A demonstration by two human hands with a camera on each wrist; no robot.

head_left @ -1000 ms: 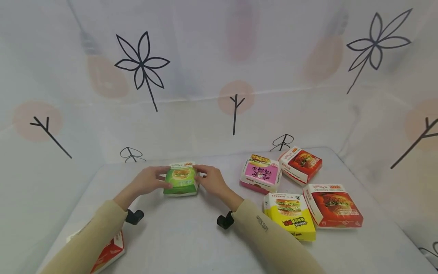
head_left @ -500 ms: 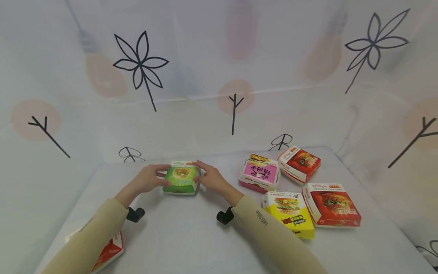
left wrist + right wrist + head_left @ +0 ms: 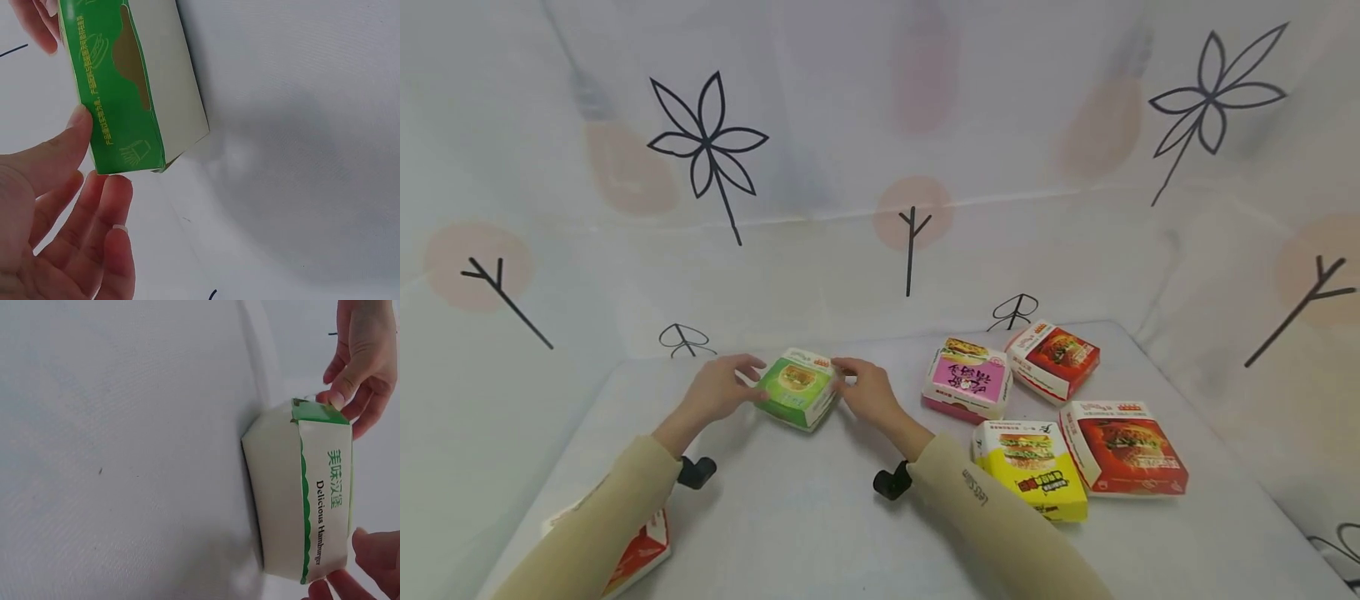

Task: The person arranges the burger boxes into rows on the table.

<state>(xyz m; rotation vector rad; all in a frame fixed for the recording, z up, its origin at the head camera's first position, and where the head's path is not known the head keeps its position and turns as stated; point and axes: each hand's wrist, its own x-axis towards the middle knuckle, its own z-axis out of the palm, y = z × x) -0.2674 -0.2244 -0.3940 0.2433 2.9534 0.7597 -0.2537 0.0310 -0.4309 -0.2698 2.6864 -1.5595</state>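
Observation:
Turned at an angle near the back of the table, a green and white burger box (image 3: pixel 795 387) lies between both hands. My left hand (image 3: pixel 717 390) is at its left side; in the left wrist view that hand's thumb touches the green side (image 3: pixel 112 94) and its fingertips meet the box's end. At the box's right side, my right hand (image 3: pixel 871 393) has its thumb and fingers around the back right corner. The right wrist view shows the white side with lettering (image 3: pixel 322 500), with fingertips at its lower end.
At the right lie a pink box (image 3: pixel 970 379), a yellow box (image 3: pixel 1033 471), a smaller red box (image 3: pixel 1054 360) and a larger red box (image 3: pixel 1126 447). Another red box (image 3: pixel 643 550) sits at the front left, partly behind the left sleeve (image 3: pixel 602 508). A patterned cloth stands behind the table.
The green box has turned clockwise between the hands, its front corner now pointing toward the camera. Both hands have shifted slightly along with it.

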